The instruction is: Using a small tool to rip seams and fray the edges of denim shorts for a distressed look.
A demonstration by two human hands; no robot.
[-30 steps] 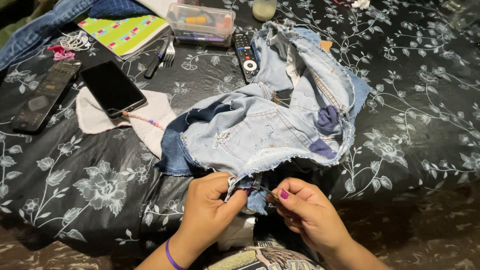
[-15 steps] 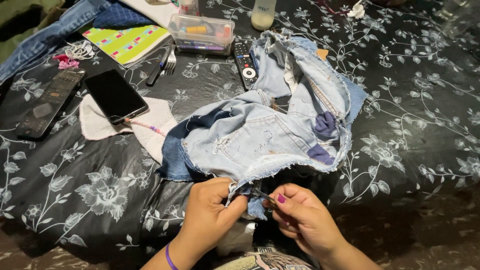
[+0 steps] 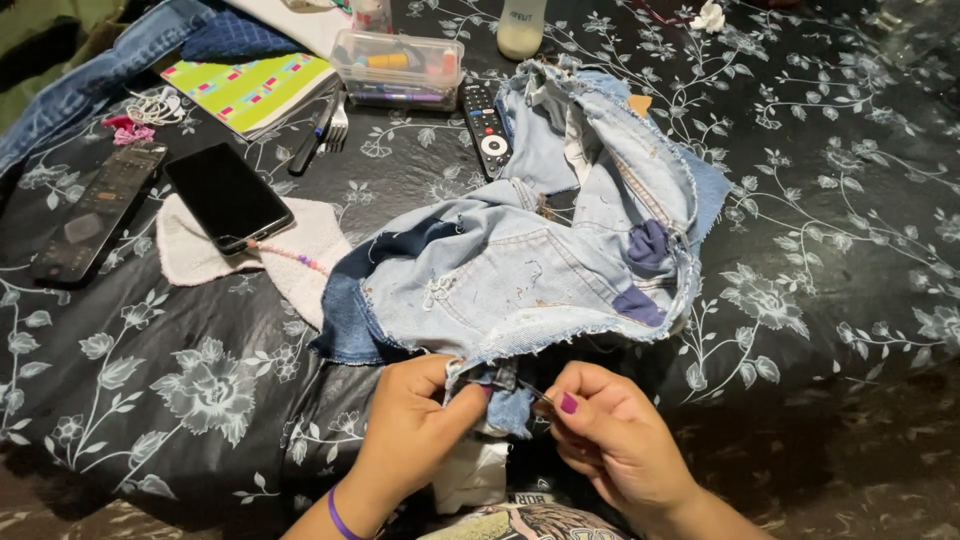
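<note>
The left hand point(image 3: 410, 435) pinches the frayed hem of the jeans point(image 3: 530, 270) at 6 o'clock, and the right hand point(image 3: 610, 440) squeezes a thin needle point(image 3: 535, 392) that could poke a finger or slip out. The needle is hard to see. At 11 o'clock, the phone point(image 3: 228, 197) sits on a cloth point(image 3: 310, 250).

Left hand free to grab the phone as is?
Probably not: the left hand is pinching the denim shorts' frayed hem. The phone lies uncovered on a white cloth, so nothing blocks it otherwise.
</note>
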